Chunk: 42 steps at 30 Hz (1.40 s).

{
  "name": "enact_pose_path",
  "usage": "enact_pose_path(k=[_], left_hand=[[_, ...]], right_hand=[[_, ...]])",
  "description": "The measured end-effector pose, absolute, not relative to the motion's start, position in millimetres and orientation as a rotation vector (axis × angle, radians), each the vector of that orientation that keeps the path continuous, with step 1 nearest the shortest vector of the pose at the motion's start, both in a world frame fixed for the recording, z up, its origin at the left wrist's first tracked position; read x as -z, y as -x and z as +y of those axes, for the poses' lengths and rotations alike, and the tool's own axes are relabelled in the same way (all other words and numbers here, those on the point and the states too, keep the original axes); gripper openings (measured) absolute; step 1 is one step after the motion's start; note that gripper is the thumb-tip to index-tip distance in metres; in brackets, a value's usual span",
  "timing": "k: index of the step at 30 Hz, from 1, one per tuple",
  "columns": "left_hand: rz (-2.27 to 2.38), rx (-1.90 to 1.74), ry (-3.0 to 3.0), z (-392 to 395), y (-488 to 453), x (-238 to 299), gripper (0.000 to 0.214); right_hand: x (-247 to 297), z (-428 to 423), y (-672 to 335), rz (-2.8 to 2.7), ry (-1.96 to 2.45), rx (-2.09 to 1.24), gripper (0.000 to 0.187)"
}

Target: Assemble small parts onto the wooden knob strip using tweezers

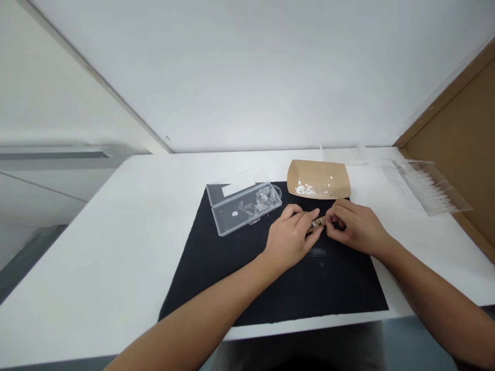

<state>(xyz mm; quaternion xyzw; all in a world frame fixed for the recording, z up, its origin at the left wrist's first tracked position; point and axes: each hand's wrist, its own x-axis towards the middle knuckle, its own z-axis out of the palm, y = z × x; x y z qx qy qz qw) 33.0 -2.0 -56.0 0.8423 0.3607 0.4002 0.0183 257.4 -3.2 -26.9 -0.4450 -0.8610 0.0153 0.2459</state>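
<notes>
My left hand [291, 233] is closed on a small tan strip [317, 223] with shiny round spots on it, held between thumb and fingers over the black mat [216, 273]. Beside its right end, my right hand [353, 225] is closed in a pinch; what the fingertips hold is too small to make out. Left of my hands lies an open clear plastic case [235, 228] containing several clear nail tips [263, 200] and a white dot. Behind the strip, a brown paper tray [320, 172] carries scattered small white bits [305, 189].
On the right of the white table [96, 247] lies a clear plastic sheet or bag [429, 188] with a row of pale nail-shaped pieces. Another clear plastic item [344, 154] is at the back. A brown board [460, 129] stands along the right side.
</notes>
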Motion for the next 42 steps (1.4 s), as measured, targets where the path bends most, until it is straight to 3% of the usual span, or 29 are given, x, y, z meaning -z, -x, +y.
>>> enact_pose_path(k=[8,28,42], left_hand=[[1.079,-1.238,-2.697,4,-31,54,0.027],[0.98,-1.205,-2.723,15,-20,41,0.041],[0.869,-0.9,-2.699,20,-36,39,0.034]], right_hand=[[24,-3,-258,-2.293,1.223,-0.09,0.003],[24,-1,-259,-2.172,1.184,-0.122,0.005],[19,-5,-261,-2.191,1.189,-0.033,0.004]])
